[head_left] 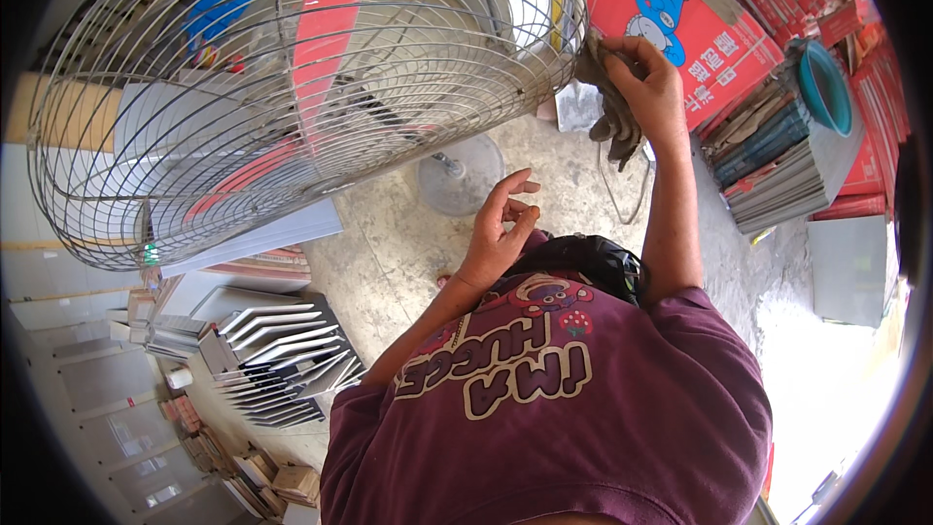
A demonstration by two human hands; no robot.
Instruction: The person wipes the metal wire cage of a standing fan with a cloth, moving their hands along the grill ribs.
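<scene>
My right hand (649, 89) pinches 1 grey cloth (616, 109), hanging below its fingers beside the fan cage (418, 148); my left hand (499, 238) is half-curled, empty. I judge the cloth soft, light; grip its bunched top.

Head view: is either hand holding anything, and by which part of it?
The right hand holds a grey-brown cloth by its upper part, beside the wire fan guard; the left hand holds nothing.

Right hand (645, 86) high in a pinch, arm (675, 219) outstretched; left hand (499, 235) lower, loosely curled.
</scene>
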